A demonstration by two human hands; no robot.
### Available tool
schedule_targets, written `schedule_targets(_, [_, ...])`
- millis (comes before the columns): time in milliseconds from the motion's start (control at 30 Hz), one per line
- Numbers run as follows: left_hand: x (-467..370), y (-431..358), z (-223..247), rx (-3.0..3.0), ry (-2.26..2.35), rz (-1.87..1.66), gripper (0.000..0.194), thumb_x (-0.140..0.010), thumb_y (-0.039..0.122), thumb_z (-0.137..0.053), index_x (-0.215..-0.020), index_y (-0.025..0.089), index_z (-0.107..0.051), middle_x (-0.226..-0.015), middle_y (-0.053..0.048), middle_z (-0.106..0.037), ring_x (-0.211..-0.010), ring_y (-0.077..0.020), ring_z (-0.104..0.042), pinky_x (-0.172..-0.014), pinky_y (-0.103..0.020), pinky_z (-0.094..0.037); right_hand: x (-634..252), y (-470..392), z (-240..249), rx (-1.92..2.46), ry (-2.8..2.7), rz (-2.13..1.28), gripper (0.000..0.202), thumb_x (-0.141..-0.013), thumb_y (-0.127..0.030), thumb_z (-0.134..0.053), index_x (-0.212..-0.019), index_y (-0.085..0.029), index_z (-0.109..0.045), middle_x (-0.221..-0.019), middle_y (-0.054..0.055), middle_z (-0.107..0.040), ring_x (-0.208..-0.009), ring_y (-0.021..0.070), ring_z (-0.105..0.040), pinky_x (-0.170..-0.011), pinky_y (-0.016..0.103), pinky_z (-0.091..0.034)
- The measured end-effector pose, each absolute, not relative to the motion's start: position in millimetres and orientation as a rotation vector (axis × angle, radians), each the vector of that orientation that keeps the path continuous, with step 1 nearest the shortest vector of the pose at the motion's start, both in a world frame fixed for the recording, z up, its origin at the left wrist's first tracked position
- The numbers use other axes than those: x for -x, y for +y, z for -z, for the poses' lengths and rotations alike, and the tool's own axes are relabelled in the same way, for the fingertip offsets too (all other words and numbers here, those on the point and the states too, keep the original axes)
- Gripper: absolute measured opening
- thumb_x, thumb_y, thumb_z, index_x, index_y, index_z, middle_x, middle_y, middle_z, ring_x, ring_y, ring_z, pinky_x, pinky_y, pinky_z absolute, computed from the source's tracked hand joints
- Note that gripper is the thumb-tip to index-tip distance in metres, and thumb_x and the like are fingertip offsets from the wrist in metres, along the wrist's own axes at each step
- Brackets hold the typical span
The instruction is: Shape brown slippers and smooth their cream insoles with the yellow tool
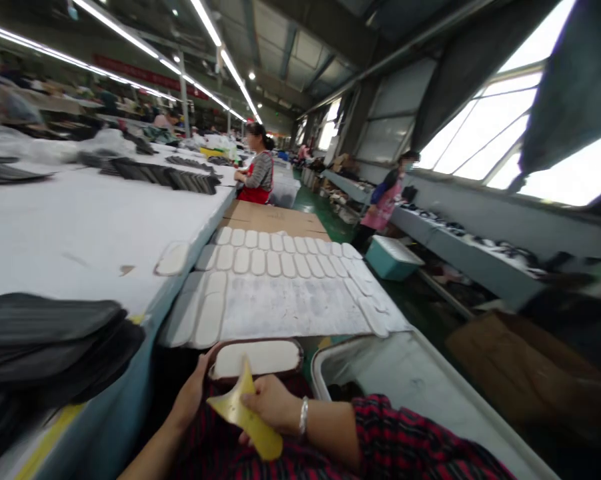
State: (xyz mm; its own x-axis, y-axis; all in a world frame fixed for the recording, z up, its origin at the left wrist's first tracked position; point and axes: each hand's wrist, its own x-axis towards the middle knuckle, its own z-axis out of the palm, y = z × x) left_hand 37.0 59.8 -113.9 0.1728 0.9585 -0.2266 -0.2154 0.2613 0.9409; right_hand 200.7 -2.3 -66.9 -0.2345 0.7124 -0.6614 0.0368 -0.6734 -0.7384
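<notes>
Near the bottom centre, a dark-rimmed piece with a white oval pad [258, 358] lies close to the lap. My left hand [194, 393] is closed on its left edge, thumb side up. In my right hand [269, 404], fingers closed, is a yellow, curved, pointed tool [249, 421], its tip over the lower edge of the white pad. A silver bracelet [303, 417] circles my right wrist. Ahead, rows of white oval pads [273, 263] rest on a pale board [290, 307].
A white table [80, 227] with dark stacked pieces [50, 340] is on the left. An open white bin [430, 380] stands at the right. One person [260, 173] sits ahead at the table; another [383, 200] stands in the aisle near a teal box [393, 260].
</notes>
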Motion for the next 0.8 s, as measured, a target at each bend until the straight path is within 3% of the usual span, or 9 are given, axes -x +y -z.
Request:
schedule_targets(133, [-28.4, 75.9, 147.4, -1.183, 1.091, -1.029, 0.078, -0.066, 0.071, -0.05, -0.128, 0.024, -0.048, -0.128, -0.002, -0.053, -0.128, -0.0311, -0.034, -0.106, -0.039, -0.033, -200.3, 5.8, 80.6, 1.509, -0.858, -1.963, 0.024, -0.082, -0.005, -0.036, -0.068, -0.013, -0.054, -0.042, -0.002, -0.053, -0.037, 0.0147, -0.058, -0.046, 0.027, -0.053])
schedule_targets(200, [-26.9, 79.4, 158.0, -1.309, 1.089, -1.013, 0.082, -0.064, 0.067, -0.057, -0.132, 0.024, -0.042, -0.135, -0.003, -0.046, -0.131, -0.0303, -0.03, -0.11, -0.039, -0.026, -204.1, 5.4, 80.9, 1.553, -0.88, -1.92, 0.025, -0.08, -0.003, -0.037, -0.068, -0.014, -0.055, -0.042, -0.003, -0.053, -0.039, 0.0151, -0.059, -0.049, 0.027, -0.054])
schedule_targets(367, [-31.4, 71.8, 157.7, -1.407, 1.036, -0.928, 0.08, -0.073, 0.055, -0.058, -0.138, 0.022, -0.024, -0.144, -0.008, -0.03, -0.134, -0.027, -0.024, -0.112, -0.04, -0.015, -222.1, -4.5, 74.2, 1.671, -0.999, -1.831, 0.021, -0.082, -0.006, -0.039, -0.072, -0.015, -0.054, -0.042, -0.004, -0.053, -0.042, 0.0161, -0.061, -0.055, 0.031, -0.055])
schedule_targets(533, [-37.4, 69.9, 147.0, -1.316, 1.037, -0.959, 0.075, -0.075, 0.052, -0.058, -0.137, 0.025, -0.025, -0.144, -0.007, -0.029, -0.135, -0.0271, -0.02, -0.113, -0.04, -0.013, -229.2, -10.6, 70.1, 1.675, -1.002, -1.804, 0.018, -0.083, -0.007, -0.039, -0.074, -0.014, -0.052, -0.043, -0.004, -0.054, -0.031, 0.0131, -0.053, -0.051, 0.031, -0.054])
schedule_targets(700, [-24.2, 59.2, 134.4, -1.228, 0.909, -0.909, 0.083, -0.07, 0.049, -0.066, -0.138, 0.02, -0.029, -0.144, -0.011, -0.032, -0.133, -0.028, -0.027, -0.111, -0.038, -0.02, -206.4, -15.8, 58.1, 1.644, -0.788, -1.866, 0.02, -0.087, -0.01, -0.036, -0.078, -0.012, -0.054, -0.048, 0.001, -0.058, -0.035, 0.0132, -0.055, -0.046, 0.026, -0.05])
schedule_targets(800, [-17.3, 51.5, 130.3, -1.036, 0.795, -0.995, 0.07, -0.079, 0.058, -0.05, -0.136, 0.02, -0.036, -0.142, -0.009, -0.035, -0.132, -0.0262, -0.028, -0.108, -0.037, -0.027, -185.1, -17.1, 59.5, 1.651, -0.72, -1.829, 0.025, -0.091, -0.02, -0.038, -0.076, -0.01, -0.056, -0.053, 0.004, -0.06, -0.041, 0.0127, -0.056, -0.043, 0.021, -0.045])
